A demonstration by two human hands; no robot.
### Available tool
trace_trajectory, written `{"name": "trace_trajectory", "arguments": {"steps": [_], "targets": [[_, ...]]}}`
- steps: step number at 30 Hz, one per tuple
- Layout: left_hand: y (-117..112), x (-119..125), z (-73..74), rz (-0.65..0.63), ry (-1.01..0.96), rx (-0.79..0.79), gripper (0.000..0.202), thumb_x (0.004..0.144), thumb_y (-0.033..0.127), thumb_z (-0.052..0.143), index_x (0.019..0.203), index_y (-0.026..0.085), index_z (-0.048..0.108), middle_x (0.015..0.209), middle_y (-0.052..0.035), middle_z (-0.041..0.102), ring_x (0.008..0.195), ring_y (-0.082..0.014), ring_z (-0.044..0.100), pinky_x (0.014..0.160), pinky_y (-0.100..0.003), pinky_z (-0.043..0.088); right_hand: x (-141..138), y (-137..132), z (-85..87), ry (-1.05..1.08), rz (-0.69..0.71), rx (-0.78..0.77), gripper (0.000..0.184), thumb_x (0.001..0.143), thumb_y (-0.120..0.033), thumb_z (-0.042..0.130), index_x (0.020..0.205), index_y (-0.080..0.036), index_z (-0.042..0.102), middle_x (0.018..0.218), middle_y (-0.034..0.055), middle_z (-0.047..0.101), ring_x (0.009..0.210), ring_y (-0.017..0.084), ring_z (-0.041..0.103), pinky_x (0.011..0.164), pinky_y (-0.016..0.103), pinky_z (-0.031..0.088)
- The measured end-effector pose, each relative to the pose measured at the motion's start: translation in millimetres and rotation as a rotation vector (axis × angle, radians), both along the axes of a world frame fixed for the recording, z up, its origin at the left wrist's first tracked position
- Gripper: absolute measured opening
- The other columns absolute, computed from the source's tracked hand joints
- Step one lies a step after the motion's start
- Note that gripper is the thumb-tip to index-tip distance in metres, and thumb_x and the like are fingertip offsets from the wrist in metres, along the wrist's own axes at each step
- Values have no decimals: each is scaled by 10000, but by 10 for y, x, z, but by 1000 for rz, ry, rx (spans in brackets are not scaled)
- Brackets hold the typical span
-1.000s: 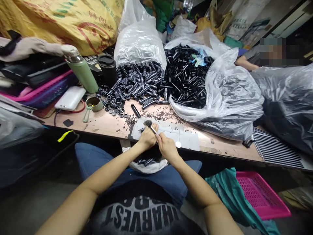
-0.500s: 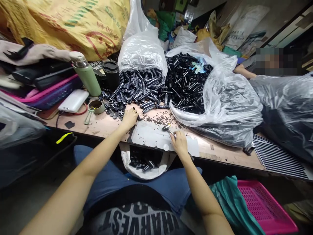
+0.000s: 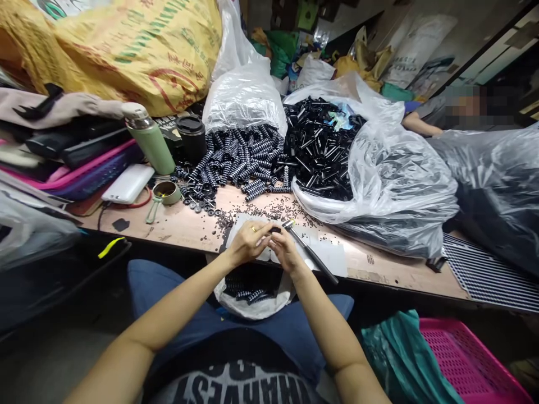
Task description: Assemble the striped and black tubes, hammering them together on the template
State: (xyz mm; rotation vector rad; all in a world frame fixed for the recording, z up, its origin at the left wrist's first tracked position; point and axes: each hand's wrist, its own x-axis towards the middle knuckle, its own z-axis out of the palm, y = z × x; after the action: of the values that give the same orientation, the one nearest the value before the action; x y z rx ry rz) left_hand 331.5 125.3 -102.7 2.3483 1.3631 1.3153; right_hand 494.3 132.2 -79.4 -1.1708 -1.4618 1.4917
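Note:
My left hand (image 3: 248,241) and my right hand (image 3: 285,247) meet over a white sheet (image 3: 332,253) at the table's front edge. Their fingertips pinch a small black part (image 3: 275,229) between them. A small hammer (image 3: 309,251) with a metal head lies on the sheet just right of my right hand, not held. Tiny black beads (image 3: 273,206) are scattered on the table just beyond my hands. Below the edge, a white bag (image 3: 252,292) on my lap holds striped black-and-white pieces.
Behind the beads lie a heap of striped pieces (image 3: 240,154) and an open plastic bag of black tubes (image 3: 320,140). A green flask (image 3: 149,140), black cup (image 3: 191,134), white phone (image 3: 126,184) and small tin (image 3: 165,192) stand left. A pink basket (image 3: 471,359) sits low right. Another person's arm (image 3: 421,124) rests far right.
My left hand came back from the small parts near the striped heap and joined my right hand. My right hand let go of the hammer, which now lies on the sheet.

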Motion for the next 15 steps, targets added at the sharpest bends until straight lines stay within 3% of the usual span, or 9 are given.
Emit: {"name": "trace_trajectory", "arguments": {"steps": [3,5,7,9,12,15], "targets": [[424,-223,-35,261,-38,-133,375,922,269,423,1246,135,556,1150,-150,624,1089,-259,551,944,-442,450,176,3,-33,-428,0,165,811,630,-474,739,1332,-191,448,1271,138,535,1148,276,538,925,424,483],[752,-321,-92,425,29,-254,336,880,283,494,1129,93,615,1065,-185,637,1048,-304,556,900,-465,457,246,-41,-70,-747,33,308,918,552,-441,792,1351,-166,432,1341,168,457,1251,327,434,1016,472,409],[1014,-357,-146,441,111,-357,230,815,231,560,966,92,664,945,-182,653,973,-313,578,849,-447,469,267,-99,-122,-956,48,391,942,561,-449,789,1370,-150,410,1355,188,428,1283,364,386,1050,507,356],[1131,-357,-160,411,135,-393,159,774,173,572,883,117,674,878,-147,660,904,-280,596,814,-402,480,263,-144,-182,-1044,49,426,961,590,-510,774,1395,-164,380,1351,192,431,1264,380,402,1029,527,362],[966,-360,-71,399,-22,-293,177,769,191,584,919,144,666,866,-93,663,824,-222,600,775,-352,494,259,-168,-259,-1066,34,468,1003,600,-601,752,1418,-181,353,1355,197,432,1244,394,415,1000,538,375],[545,-371,80,346,-239,-138,205,807,276,599,970,161,649,897,-69,657,814,-196,594,764,-334,498,258,-169,-290,-1064,33,475,1004,622,-604,735,1429,-161,336,1380,212,409,1256,396,400,1007,536,365]]}}
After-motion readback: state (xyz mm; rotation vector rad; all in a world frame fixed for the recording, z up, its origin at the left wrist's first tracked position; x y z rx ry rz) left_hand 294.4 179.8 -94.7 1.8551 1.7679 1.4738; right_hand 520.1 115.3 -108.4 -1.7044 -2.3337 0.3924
